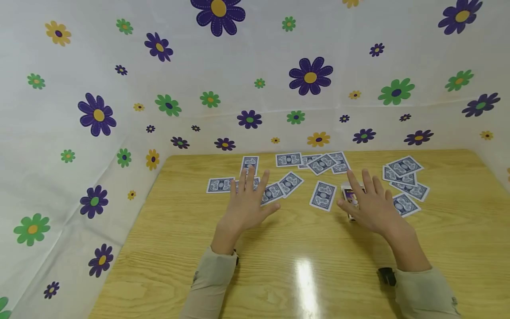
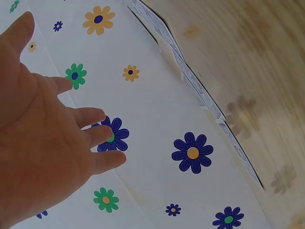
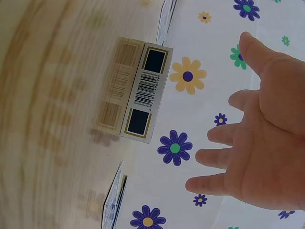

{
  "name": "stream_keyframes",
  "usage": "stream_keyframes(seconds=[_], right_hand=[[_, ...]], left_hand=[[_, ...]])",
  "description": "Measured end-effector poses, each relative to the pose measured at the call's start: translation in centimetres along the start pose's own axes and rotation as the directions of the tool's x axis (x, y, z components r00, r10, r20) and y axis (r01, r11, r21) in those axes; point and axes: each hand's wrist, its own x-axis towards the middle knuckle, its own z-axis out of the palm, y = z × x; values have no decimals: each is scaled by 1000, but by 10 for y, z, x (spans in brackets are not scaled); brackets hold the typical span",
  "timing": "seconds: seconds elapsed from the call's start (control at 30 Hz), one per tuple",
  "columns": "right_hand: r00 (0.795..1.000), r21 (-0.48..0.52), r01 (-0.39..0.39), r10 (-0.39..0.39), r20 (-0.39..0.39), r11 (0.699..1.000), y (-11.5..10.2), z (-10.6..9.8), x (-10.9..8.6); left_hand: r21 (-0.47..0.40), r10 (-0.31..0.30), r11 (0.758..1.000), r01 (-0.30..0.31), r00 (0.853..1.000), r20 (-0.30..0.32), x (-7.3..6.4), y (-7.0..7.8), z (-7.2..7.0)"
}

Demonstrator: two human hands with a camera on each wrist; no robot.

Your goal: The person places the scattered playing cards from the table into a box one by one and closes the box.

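Over on the left I've got the flowered cloth [image 1: 93,159], hanging in creases down that side and running on across the back of the worktop [image 1: 151,257]. Coming in from the edge, here's the first cluster of cards [image 1: 220,185], blue-and-white backs up: one lying crossways, one upright behind it, another partly hidden. And right over them, the left hand [image 1: 246,208]! Fingers straight and fanned wide, thumb out to the side; my left wrist view shows the palm raised above the wood, gripping nothing. By the thumb, two slanted cards [image 1: 291,184] overlap at their ends.

Further back in the middle, a row of cards [image 1: 288,159] lies near the cloth, the right-hand three overlapping. In front of that row, a single card [image 1: 323,196] sits by itself at a slight tilt.

Just beside it, the card box [image 1: 350,195], partly covered from my head view by the right hand [image 1: 372,206]. Those fingers are wide and straight too, hovering. My right wrist view has the box resting on the wood, its barcode side facing me, well apart from the palm.

Out to the right, the last cluster of cards [image 1: 405,166]: three stacked askew and one nearer, partly behind the right hand. Below, a pale right sleeve [image 1: 426,292] with a dark band [image 1: 386,275] beside the cuff.
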Motion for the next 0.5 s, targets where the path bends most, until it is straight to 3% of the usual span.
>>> stream_keyframes(seconds=[0.27,0.5], right_hand=[[1000,3,-11,11,13,1000,-2,4,0],[995,58,-83,80,58,995,-6,8,2]], left_hand=[[-11,9,1000,-10,1000,-7,-2,-3,3],[-13,16,1000,-16,1000,-18,-3,-4,3]])
